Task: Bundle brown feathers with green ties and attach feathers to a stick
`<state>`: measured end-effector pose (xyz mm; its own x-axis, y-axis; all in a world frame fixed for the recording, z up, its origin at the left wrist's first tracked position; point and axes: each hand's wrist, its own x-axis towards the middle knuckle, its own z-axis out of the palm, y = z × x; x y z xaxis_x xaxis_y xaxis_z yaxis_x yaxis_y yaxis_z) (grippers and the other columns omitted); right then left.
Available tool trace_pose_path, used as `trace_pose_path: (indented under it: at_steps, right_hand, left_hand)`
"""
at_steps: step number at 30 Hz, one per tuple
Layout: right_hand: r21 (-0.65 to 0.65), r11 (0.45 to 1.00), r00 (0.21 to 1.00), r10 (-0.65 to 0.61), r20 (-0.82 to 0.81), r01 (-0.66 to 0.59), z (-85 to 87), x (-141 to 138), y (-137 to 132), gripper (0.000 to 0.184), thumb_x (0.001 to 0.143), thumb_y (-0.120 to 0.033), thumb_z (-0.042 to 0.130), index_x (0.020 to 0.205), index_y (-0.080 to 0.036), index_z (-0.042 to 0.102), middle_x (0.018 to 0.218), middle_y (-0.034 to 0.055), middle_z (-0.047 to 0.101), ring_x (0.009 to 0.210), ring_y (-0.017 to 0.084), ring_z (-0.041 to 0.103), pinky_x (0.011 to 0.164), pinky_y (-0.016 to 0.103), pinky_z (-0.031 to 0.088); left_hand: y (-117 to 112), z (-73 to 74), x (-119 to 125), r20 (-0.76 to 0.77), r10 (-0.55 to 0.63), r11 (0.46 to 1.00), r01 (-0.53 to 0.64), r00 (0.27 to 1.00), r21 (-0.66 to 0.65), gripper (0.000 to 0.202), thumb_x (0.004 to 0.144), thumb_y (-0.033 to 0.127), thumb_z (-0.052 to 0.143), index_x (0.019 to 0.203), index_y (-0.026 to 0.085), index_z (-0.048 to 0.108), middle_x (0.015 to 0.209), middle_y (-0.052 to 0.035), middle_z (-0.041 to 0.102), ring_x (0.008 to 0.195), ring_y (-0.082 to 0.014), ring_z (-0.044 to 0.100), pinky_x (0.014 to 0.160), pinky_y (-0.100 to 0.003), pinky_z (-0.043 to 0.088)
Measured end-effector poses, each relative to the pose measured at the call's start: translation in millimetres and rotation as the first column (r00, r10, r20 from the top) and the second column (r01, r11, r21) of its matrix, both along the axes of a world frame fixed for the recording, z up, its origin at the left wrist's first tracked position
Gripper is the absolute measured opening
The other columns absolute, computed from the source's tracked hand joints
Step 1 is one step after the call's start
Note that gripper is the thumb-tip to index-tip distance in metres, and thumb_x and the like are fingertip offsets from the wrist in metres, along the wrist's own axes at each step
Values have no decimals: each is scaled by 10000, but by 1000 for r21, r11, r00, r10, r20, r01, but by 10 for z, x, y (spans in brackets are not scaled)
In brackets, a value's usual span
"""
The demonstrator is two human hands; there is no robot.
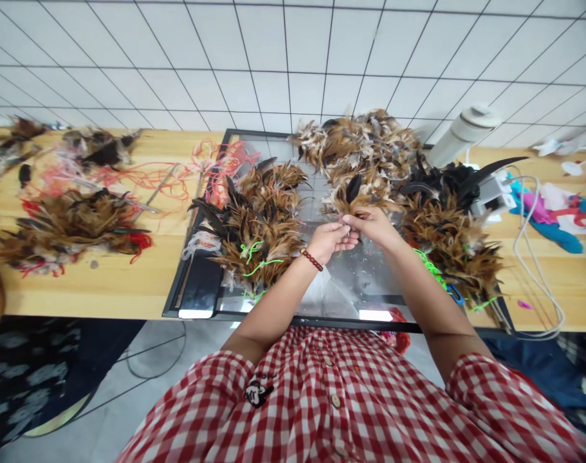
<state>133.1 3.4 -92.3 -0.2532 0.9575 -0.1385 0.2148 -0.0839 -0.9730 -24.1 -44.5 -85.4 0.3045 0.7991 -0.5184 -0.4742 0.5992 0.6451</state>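
My left hand point(332, 240), with a beaded bracelet at its wrist, meets my right hand point(374, 226) over the middle of a black-framed glass panel point(360, 273). Fingers on both hands are closed in a pinch. From my right hand's grip rises a small bunch of brown and black feathers point(354, 195). What my left fingertips pinch at the bunch's base is too small to make out. Brown feather bundles point(261, 222) with green ties lie left of my hands, and more feather bundles point(451, 238) lie on the right. Behind them is a pile of loose feathers point(365, 145).
A black phone point(199, 287) lies at the panel's left front corner. Red string point(172, 170) tangles across the wooden table point(148, 276). On the right stand a pale thermos point(464, 135) and a white cable point(538, 270); blue-handled scissors point(455, 294) lie nearer. Another person sits at far left.
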Motion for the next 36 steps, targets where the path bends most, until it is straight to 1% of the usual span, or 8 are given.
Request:
trace_pose_path:
  at_steps: [4,7,12,15,18,24,31,36]
  right_hand:
    - [261,960,989,72,132,-105,36,-30,-77,637,748,-675,810,1176,-212,719,1116,107,750,1018,285,690,876,428,592]
    - [468,851,945,90,316,-237,66,-23,-146,917,744,-671,825,1479,-191,562,1448,201,606,1205,326,638,1025,499,552]
    - [611,767,920,-73,385,-195,79,-69,-171,780,882,-632,713,1519,-218,538,1486,195,584,1283,343,605,1140,561,478]
    - [498,862,967,-34,251,-99,76,-91,-142,798,762,-648,824,1407,-216,638,1389,165,655,1141,311,666,1066,534,536]
    - [125,987,993,107,-56,-100,102,-87,-111,664,679,-689,873,1115,-203,754,1083,96,763,949,232,710,934,422,601]
    - [-321,912,904,107,-414,-255,192,-121,-51,561,517,-627,989,689,-173,708,656,24,706,560,120,635,544,237,551]
    - [-268,961,954,-16,-300,-68,183,-198,-8,621,416,-614,1013,524,-165,599,467,-26,552,415,67,477,405,203,407]
    - [-95,993,979,48,-197,-67,137,-183,-15,599,576,-707,921,620,-170,659,605,12,627,524,116,564,526,274,517]
  left_hand:
    - [58,-73,-44,165,150,988,-153,975,6,179,987,127,610,818,127,670,802,-56,756,734,-122,732,827,-288,582]
    - [85,-145,-64,246,185,981,-194,951,12,127,958,165,672,833,141,675,865,-40,746,794,-105,711,808,-240,541]
    - [31,-81,-65,239,174,983,-181,955,9,123,942,212,712,847,148,666,821,-7,714,730,-84,653,858,-264,528]
    - [-4,36,-80,194,238,969,-246,952,22,154,962,193,680,822,146,639,787,4,700,681,-72,633,813,-246,513]
    - [-7,111,-109,145,220,975,-224,965,10,249,1026,166,545,786,152,609,650,23,618,597,-75,600,698,-224,484]
    - [4,95,-157,329,-83,995,96,941,-24,355,1043,172,446,717,147,585,587,11,535,554,-106,599,622,-242,500]
    - [-2,-1,-101,136,-11,998,3,991,58,118,945,196,712,863,111,713,778,-47,750,713,-117,718,785,-270,550]
    - [26,-2,-124,93,99,990,-107,991,88,149,873,189,802,783,114,711,708,-17,736,697,-100,713,789,-252,533]
